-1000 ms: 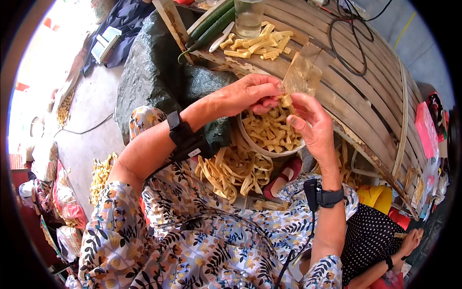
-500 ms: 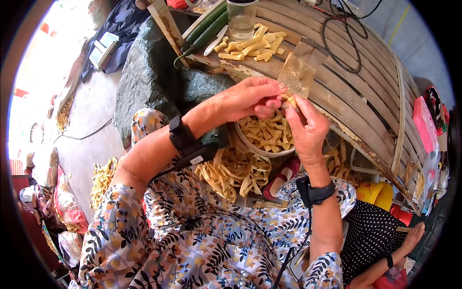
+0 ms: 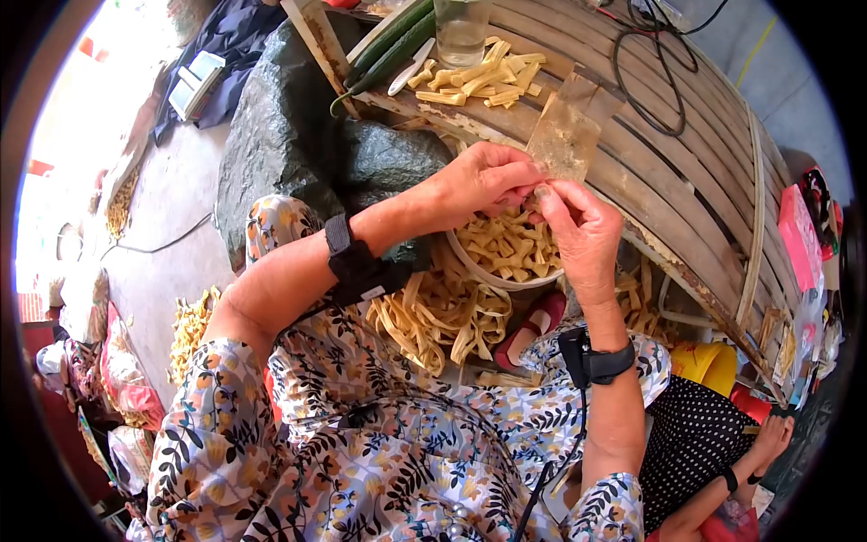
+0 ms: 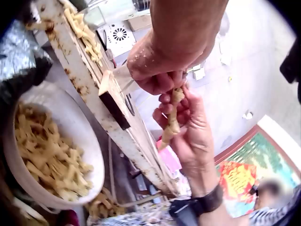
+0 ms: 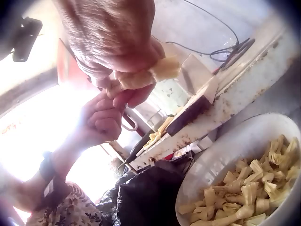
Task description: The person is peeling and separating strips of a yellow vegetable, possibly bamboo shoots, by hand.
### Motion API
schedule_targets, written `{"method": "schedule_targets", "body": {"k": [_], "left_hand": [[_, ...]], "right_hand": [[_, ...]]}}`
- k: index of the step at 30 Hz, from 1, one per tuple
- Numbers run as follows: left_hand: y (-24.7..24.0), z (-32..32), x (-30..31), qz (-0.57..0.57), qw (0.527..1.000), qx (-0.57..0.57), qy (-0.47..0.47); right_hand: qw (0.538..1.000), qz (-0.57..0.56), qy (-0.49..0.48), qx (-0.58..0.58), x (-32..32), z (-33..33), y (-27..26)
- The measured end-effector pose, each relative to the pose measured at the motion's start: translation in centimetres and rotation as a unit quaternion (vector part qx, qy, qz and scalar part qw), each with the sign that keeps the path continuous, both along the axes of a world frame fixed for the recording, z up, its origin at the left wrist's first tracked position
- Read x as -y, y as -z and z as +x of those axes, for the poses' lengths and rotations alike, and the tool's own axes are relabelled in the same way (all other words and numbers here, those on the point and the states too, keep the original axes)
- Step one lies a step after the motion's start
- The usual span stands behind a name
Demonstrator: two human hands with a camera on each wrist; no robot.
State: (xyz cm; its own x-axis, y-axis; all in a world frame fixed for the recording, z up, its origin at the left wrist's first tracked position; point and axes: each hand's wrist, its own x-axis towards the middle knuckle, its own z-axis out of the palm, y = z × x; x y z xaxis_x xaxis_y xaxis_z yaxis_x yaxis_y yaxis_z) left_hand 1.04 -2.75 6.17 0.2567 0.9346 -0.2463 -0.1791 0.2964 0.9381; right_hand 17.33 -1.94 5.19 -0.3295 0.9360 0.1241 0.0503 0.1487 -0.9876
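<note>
Above a white bucket [image 4: 91, 132] filled with knotted yellow strips [image 3: 510, 248], both hands meet fingertip to fingertip. Between them is a pale yellow knotted strip [image 4: 173, 117], mostly covered by fingers in the head view. The left hand [image 3: 492, 185] pinches its upper end with thumb and fingers. Curled around the lower part, the right hand [image 3: 589, 237] grips the same strip, and its short end pokes out past that hand in the right wrist view. Loose long strips [image 3: 438, 316] are heaped below the bucket, by the person's legs.
A slatted wooden bench [image 3: 668, 190] with a rusty edge stands ahead, bearing a small board [image 3: 564, 140], short yellow strips [image 3: 488, 79], a glass of liquid [image 3: 462, 32], cucumbers [image 3: 393, 50] and a black cable [image 3: 619, 54]. Dark plastic sheeting [image 3: 280, 135] lies left; another person's hand [image 3: 769, 440] shows at lower right.
The right hand has moved in from a more spread pose, its fingers closing on the strip near the left fingertips. The left hand stays in nearly the same place.
</note>
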Motion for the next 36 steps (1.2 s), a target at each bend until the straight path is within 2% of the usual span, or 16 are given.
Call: {"method": "schedule_targets", "body": {"k": [3, 6, 9, 12, 14, 15, 17, 20, 22, 23, 26, 28, 32, 35, 36], "left_hand": [[0.4, 0.2, -0.2, -0.052, 0.992, 0.114, 0.002], [0.0, 0.2, -0.1, -0.099, 0.985, 0.140, -0.003], [0.0, -0.1, -0.5, -0.121, 0.975, 0.185, 0.027], [0.6, -1.2, -1.4, -0.140, 0.969, 0.201, 0.016], [1.2, -1.9, -1.4, -0.139, 0.969, 0.202, 0.040], [1.2, -1.8, -1.4, -0.099, 0.980, 0.171, 0.026], [0.8, -1.4, -1.2, -0.016, 0.994, 0.105, -0.003], [0.5, -1.6, -1.0, 0.072, 0.997, 0.007, 0.022], [1.3, -1.8, -1.5, 0.082, 0.996, -0.003, 0.042], [1.6, -1.8, -1.7, 0.088, 0.995, -0.008, 0.052], [1.7, -1.4, -1.6, 0.185, 0.973, -0.137, -0.009], [1.9, -1.2, -1.4, 0.197, 0.966, -0.167, -0.008], [2.1, -1.5, -1.5, 0.226, 0.937, -0.266, 0.016], [3.0, -1.8, -1.9, 0.245, 0.932, -0.264, 0.030], [2.5, -1.6, -1.6, 0.182, 0.957, -0.225, 0.007]], "right_hand": [[0.999, 0.025, 0.019, 0.020, 0.1, 0.2, 0.0], [0.992, 0.101, 0.036, 0.064, 0.4, 0.1, 0.1], [0.991, 0.111, 0.031, 0.074, 0.5, 0.0, 0.1], [0.994, -0.082, -0.002, -0.076, 0.6, -0.4, 0.2], [0.990, -0.118, -0.039, -0.070, -0.2, 0.5, 0.2], [0.987, -0.136, -0.057, -0.066, -0.7, 1.1, 0.1], [0.970, -0.188, -0.074, -0.136, -1.1, 1.5, 0.6], [0.944, -0.267, -0.086, -0.177, -1.2, 1.6, 0.5], [0.935, -0.289, -0.108, -0.177, -1.3, 1.5, 0.8], [0.937, -0.287, -0.110, -0.167, -1.2, 1.4, 0.8], [0.957, -0.250, -0.106, -0.105, -0.8, 0.8, 0.7], [0.979, -0.180, -0.094, -0.024, -0.7, 0.5, 0.9], [0.988, -0.136, -0.076, 0.020, -0.4, 0.4, 0.9], [0.989, -0.123, -0.079, 0.024, -0.5, 0.6, 1.0], [0.989, -0.117, -0.084, 0.025, -0.5, 0.6, 1.2]]}}
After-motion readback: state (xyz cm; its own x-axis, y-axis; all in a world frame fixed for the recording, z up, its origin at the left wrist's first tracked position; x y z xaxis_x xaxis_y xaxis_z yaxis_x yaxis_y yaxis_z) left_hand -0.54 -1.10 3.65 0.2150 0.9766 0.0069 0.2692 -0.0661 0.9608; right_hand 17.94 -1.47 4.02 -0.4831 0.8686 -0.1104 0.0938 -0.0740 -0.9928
